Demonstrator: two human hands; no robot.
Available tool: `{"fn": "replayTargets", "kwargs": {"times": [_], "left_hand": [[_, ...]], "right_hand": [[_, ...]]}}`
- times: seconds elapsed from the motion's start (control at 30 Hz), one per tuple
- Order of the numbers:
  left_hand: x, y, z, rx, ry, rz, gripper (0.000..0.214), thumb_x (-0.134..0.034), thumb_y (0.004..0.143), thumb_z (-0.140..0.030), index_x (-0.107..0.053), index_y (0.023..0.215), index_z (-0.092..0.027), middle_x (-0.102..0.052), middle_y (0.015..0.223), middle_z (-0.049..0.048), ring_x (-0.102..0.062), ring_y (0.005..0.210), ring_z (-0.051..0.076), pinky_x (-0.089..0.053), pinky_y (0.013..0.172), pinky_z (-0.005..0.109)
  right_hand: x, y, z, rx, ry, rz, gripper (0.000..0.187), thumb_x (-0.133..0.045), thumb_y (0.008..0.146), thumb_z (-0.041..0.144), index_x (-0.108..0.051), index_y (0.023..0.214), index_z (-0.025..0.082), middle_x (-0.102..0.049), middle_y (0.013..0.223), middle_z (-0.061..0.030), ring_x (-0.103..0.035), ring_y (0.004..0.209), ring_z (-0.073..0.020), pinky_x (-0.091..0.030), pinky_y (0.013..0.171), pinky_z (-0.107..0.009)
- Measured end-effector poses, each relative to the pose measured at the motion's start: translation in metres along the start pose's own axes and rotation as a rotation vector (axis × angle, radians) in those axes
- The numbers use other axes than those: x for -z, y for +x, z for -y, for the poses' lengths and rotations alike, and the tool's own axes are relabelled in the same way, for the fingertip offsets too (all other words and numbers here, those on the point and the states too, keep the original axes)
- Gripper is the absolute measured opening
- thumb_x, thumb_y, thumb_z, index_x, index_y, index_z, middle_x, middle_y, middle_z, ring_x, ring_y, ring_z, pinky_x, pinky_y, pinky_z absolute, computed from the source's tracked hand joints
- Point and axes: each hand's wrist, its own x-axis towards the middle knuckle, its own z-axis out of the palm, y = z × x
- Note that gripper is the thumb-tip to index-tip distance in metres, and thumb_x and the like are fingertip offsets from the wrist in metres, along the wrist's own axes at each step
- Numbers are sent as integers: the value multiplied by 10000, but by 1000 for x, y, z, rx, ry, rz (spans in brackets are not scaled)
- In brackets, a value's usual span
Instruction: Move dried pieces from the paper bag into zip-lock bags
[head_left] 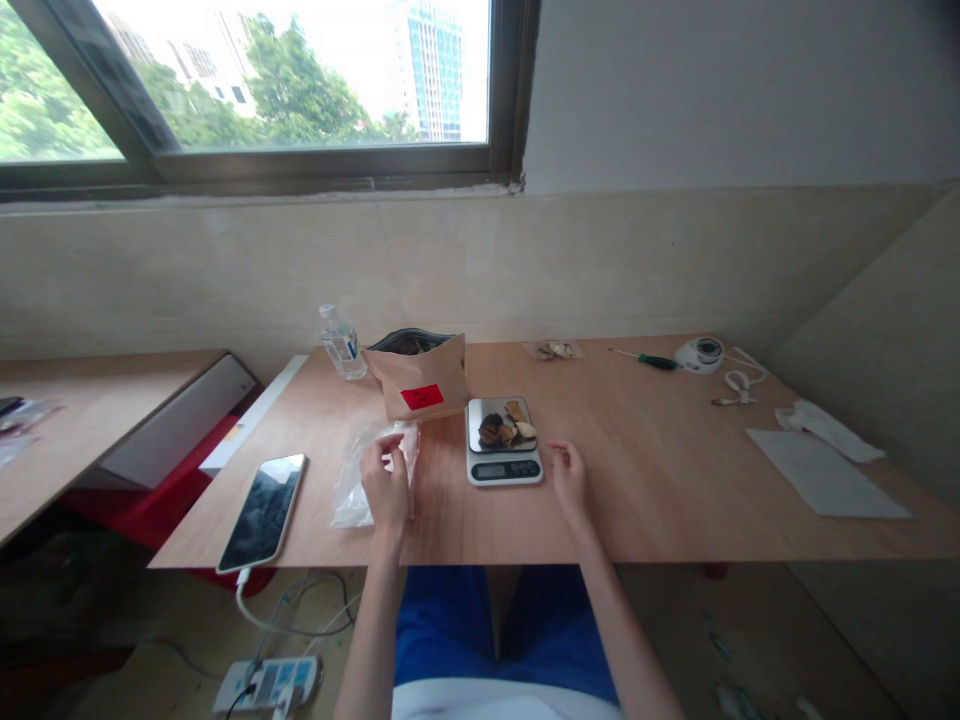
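Observation:
My left hand (386,482) is over a clear plastic bag (350,490) on the table, its fingers bent with a gap between thumb and fingertips. I see nothing held in it. Just right of a white digital kitchen scale (504,472), my right hand (570,478) has its fingers curled together, with nothing visible in them. Dark and pale dried pieces, resembling dried mushrooms (507,428), lie on the scale's metal plate. Behind my left hand stands an open brown paper pouch (427,375) with a red label and dark contents; the scale is beside its lower right corner.
A water bottle (343,345) stands behind the pouch. On the left lies a phone (262,512) with a cable over the table edge. A small packet (553,350), a screwdriver (654,361), a white dome camera (699,354) and a grey sheet (825,475) lie farther right.

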Motion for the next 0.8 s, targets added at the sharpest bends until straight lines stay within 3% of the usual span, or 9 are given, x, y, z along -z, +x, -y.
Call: {"fn": "replayTargets", "kwargs": {"times": [0.17,0.27,0.37,0.5,0.7,0.8], "left_hand": [[3,30,-19,-120,93,-216,192,-441,830,-179,-609,923,-190,-634,922,65,-549,866,202,-445,776,340],[6,73,-50,-245,138,-359,236,-416,840,-153,-603,984,-168,-620,983,81,-528,952,209,-414,862,358],[6,121,-79,-342,181,-375,270,-411,830,-128,-589,1030,-163,-604,1044,88,-512,1020,215,-357,957,375],[-2,164,-96,-295,327,-165,259,-429,791,-120,-599,986,-142,-624,978,108,-541,998,251,-360,957,416],[-9,191,-91,-22,620,353,253,-388,809,-196,-631,778,-135,-658,842,157,-611,899,298,-455,801,402],[-5,204,-93,-13,643,455,222,-438,780,-213,-624,681,-145,-660,769,153,-629,812,292,-474,728,366]], "right_hand": [[-1,1,1,53,-17,20,330,-423,831,296,-626,1070,193,-606,1040,-96,-562,938,-221,-457,841,-392],[-2,0,7,67,-75,83,381,-438,856,330,-605,1173,199,-557,1030,-100,-562,849,-201,-480,789,-377],[-5,-1,13,103,-130,161,391,-441,877,357,-602,1205,218,-513,997,-89,-557,780,-183,-491,760,-370],[-8,-2,17,156,-138,176,384,-430,892,354,-598,1217,237,-490,1019,-91,-564,835,-189,-492,784,-370],[-5,2,7,93,-107,90,394,-441,880,364,-592,1208,205,-524,1035,-99,-566,831,-191,-485,798,-372],[-5,3,0,85,-106,70,378,-427,872,325,-597,1177,182,-521,1044,-108,-564,887,-205,-481,818,-379]]}}
